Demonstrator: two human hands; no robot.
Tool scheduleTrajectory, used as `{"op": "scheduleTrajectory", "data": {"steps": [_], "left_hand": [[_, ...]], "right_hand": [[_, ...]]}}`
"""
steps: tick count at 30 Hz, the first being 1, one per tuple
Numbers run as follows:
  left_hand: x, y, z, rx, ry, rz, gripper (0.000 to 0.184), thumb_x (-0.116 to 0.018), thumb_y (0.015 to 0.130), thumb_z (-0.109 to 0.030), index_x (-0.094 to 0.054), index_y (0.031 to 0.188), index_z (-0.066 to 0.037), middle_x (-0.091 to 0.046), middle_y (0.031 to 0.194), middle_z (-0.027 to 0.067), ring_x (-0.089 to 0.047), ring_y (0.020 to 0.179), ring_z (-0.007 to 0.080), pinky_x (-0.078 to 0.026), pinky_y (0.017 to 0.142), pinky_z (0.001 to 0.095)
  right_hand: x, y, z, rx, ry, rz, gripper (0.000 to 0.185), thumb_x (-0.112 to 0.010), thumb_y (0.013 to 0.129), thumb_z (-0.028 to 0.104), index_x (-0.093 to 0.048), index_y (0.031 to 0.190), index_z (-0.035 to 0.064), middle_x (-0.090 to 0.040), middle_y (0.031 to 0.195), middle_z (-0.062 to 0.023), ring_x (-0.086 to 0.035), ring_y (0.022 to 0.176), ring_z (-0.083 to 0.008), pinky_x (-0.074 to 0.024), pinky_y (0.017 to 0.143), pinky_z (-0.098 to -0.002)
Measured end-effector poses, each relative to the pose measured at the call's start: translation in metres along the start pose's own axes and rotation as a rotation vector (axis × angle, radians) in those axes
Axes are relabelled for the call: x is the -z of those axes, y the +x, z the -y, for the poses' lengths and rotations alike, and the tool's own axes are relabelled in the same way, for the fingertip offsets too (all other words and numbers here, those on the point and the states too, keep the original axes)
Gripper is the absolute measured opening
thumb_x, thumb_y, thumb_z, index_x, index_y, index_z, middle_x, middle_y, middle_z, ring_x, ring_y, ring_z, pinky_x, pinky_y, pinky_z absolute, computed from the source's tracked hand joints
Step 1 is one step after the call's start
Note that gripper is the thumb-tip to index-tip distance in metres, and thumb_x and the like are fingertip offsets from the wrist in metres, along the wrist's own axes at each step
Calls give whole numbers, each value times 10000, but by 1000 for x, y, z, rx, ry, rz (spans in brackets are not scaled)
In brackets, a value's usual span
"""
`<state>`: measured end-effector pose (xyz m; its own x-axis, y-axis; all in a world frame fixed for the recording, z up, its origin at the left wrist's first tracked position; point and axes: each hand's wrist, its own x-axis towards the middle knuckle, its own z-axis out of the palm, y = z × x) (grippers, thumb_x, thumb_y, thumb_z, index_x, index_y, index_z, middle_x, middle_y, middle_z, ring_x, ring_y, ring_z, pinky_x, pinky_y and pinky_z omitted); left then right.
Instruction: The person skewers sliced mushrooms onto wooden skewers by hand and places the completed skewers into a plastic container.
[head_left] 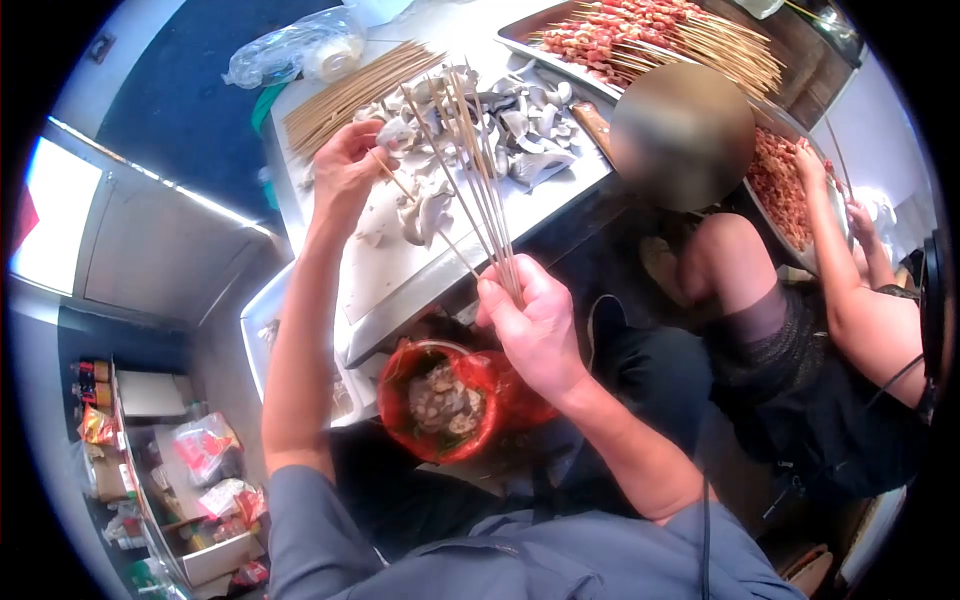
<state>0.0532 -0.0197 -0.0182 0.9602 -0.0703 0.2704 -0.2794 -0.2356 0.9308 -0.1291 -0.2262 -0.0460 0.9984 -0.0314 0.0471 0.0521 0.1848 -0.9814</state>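
My right hand (535,320) is closed around a fan of thin wooden skewers (478,170) that point up and away over the table edge. One skewer in its grip angles to the left and carries pale mushroom pieces (428,215). Near that skewer's tip, the fingers of my left hand (343,172) are pinched on a whitish mushroom piece (396,134). Beyond both hands, torn grey-white oyster mushrooms (540,125) lie spread on the white table (372,275).
Loose skewers (350,97) and a plastic bag (295,48) lie at the far left. A tray of meat skewers (640,35) is at the back. Below the table edge stands a red-lined bucket (395,420) of scraps. At right, another person's hand (810,165) reaches over a meat tray (785,185).
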Motion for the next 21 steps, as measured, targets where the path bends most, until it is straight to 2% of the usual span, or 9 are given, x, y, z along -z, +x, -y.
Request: {"op": "scheduleTrajectory", "data": {"steps": [1,3,4,7,8,12,16,21], "left_hand": [[2,-8,1,1,3,-5,279,-603,853,-21,-613,1126,39,-680,887,81,-661,746,137,-544,697,263],[8,-23,1,12,-266,-28,262,-639,897,-32,-599,1149,25,-692,1022,148,-673,792,174,-549,731,293],[8,-31,0,54,-314,-66,248,-609,907,4,-579,1153,8,-682,1065,180,-686,821,206,-564,753,322],[6,-52,-4,74,-496,-122,258,-591,903,29,-554,1157,3,-670,1090,206,-693,847,234,-568,757,326],[9,-56,-3,83,-543,-144,249,-580,900,51,-549,1141,-2,-661,1109,226,-701,901,266,-578,775,337],[14,-69,-12,47,-635,-133,249,-558,903,73,-552,1138,-10,-642,1156,254,-695,975,306,-592,828,377],[17,-73,-17,15,-633,-117,248,-540,898,87,-558,1126,-7,-635,1172,259,-697,960,321,-593,824,376],[24,-77,-21,-49,-719,35,278,-424,933,27,-562,1175,30,-583,1251,290,-649,1063,362,-545,913,422]], "right_hand": [[-1,-1,0,-9,11,9,97,-581,931,67,-575,886,-18,-600,647,-39,-573,594,-85,-473,573,-264],[-4,-2,-2,-36,19,38,97,-579,930,67,-575,881,-16,-598,647,-38,-572,593,-85,-474,574,-265],[-6,-3,-2,-64,26,60,98,-577,930,67,-574,876,-14,-597,647,-38,-572,592,-85,-474,575,-266],[-12,-6,-6,-103,13,86,101,-573,930,71,-574,871,-11,-597,647,-35,-569,590,-85,-474,573,-267],[-13,-7,-7,-104,9,92,101,-573,930,71,-574,871,-11,-597,647,-35,-569,590,-85,-474,573,-267],[-17,-8,-12,-125,18,111,104,-574,931,76,-575,872,-10,-598,649,-30,-566,589,-86,-469,570,-263],[-20,-8,-9,-149,12,123,97,-576,930,72,-578,874,-7,-601,649,-29,-562,591,-83,-464,570,-261],[-20,-7,-12,-159,52,115,93,-581,929,71,-580,873,-4,-602,650,-25,-559,595,-79,-461,572,-257]]}}
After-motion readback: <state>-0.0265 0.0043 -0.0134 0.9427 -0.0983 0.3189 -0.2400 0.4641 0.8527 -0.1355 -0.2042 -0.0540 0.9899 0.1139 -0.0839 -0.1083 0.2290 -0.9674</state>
